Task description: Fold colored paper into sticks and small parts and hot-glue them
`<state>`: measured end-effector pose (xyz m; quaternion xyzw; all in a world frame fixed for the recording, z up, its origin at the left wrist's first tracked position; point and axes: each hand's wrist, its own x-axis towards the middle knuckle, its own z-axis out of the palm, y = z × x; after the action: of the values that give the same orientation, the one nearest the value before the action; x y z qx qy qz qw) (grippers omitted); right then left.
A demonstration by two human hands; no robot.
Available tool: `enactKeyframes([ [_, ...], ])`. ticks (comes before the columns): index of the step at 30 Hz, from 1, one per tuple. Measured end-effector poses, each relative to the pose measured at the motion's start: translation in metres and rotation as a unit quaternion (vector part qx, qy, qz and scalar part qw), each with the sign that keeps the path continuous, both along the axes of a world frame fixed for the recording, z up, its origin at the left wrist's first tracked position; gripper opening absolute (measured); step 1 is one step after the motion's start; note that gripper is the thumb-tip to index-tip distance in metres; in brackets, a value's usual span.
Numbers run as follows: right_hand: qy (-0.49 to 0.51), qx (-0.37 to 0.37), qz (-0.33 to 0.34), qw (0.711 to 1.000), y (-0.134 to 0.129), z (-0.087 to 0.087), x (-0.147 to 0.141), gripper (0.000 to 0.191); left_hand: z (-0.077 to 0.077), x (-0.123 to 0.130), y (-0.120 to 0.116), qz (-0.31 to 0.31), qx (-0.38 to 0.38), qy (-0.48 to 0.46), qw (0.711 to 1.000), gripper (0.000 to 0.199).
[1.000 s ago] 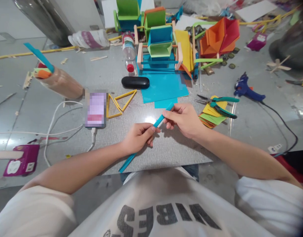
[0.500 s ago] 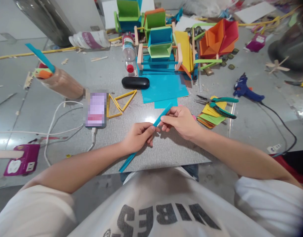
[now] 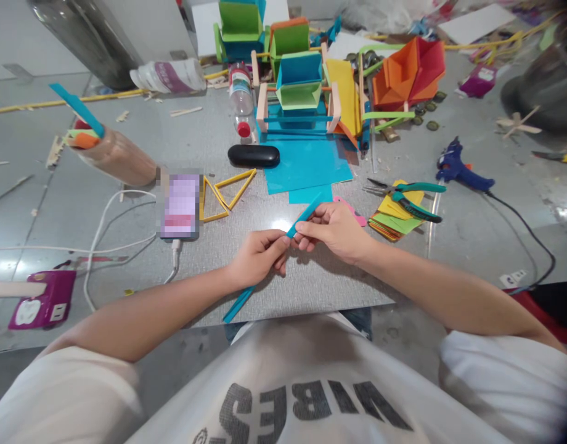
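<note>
A narrow blue paper strip (image 3: 240, 303) runs slantwise through both hands above the table's front edge. My left hand (image 3: 261, 254) is closed around its middle, with the thumb lying along it. Just up the strip, my right hand (image 3: 338, 229) pinches it between thumb and fingers near the upper end. The lower end sticks out below my left hand. Part of the strip is hidden under the left fingers. Beyond the hands lie blue paper sheets (image 3: 306, 163), and a pink piece (image 3: 352, 209) shows behind my right hand.
Pliers (image 3: 406, 196) rest on coloured paper pieces (image 3: 392, 223) at right, near a blue glue gun (image 3: 463, 166). To the left lie a phone (image 3: 180, 206) on a cable and yellow triangle frames (image 3: 235, 188). Folded paper models (image 3: 299, 80), a plastic bottle (image 3: 241, 102) and a black case (image 3: 253, 155) stand behind.
My right hand has slid slightly down the strip toward my left hand, uncovering more of the pink piece. My left hand stays in place.
</note>
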<state>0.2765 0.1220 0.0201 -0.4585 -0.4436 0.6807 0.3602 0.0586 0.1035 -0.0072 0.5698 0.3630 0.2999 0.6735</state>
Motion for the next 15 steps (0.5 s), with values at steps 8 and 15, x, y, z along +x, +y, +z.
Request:
enactKeyframes([
  [8,0.06,0.114,0.041,0.991,-0.002,0.005,0.01,0.031,-0.004,-0.004,-0.006,0.007,-0.02,-0.088,0.996,0.05],
  [15,0.063,0.265,-0.046,0.961,-0.014,0.012,0.014,0.034,-0.002,-0.008,-0.018,-0.037,0.033,-0.113,0.992,0.044],
])
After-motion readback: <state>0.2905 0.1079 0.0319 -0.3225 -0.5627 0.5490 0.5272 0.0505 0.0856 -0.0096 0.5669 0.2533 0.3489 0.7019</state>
